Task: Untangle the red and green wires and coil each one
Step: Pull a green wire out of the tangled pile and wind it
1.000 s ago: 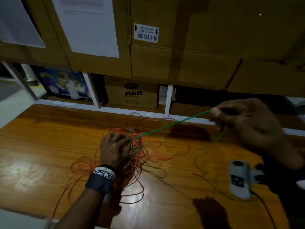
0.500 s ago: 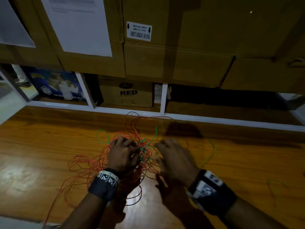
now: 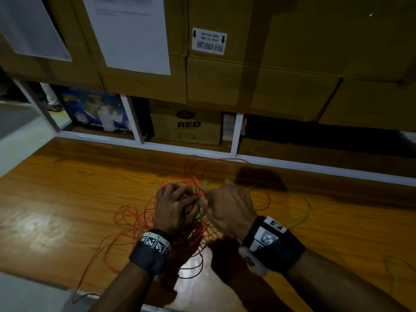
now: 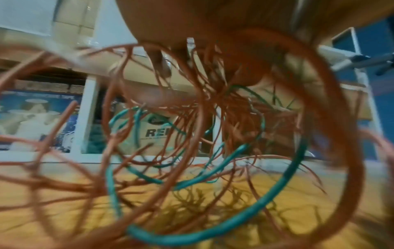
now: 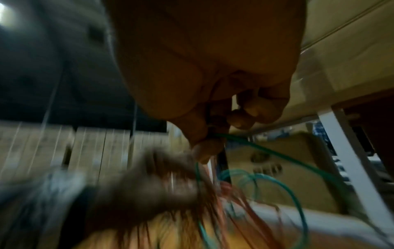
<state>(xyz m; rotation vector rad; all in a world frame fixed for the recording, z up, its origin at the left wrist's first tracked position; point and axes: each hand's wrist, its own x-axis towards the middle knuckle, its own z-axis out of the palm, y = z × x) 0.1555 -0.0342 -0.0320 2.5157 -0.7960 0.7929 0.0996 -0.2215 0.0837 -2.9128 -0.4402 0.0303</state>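
A tangle of red wire with green wire threaded through it lies on the wooden table. My left hand sits on top of the tangle, its fingers curled into the red loops. My right hand is close beside it on the right. In the right wrist view its thumb and fingers pinch a green strand. More green loops hang among the red ones under the left hand. A loose green loop trails off to the right on the table.
Stacked cardboard boxes stand on a white-framed shelf along the table's back edge, just behind the tangle. A smaller box marked RED sits in the shelf. The table's left edge is near.
My right hand, which held a green strand stretched far to the right, has come back to the tangle beside my left hand. The left hand has stayed on the tangle.
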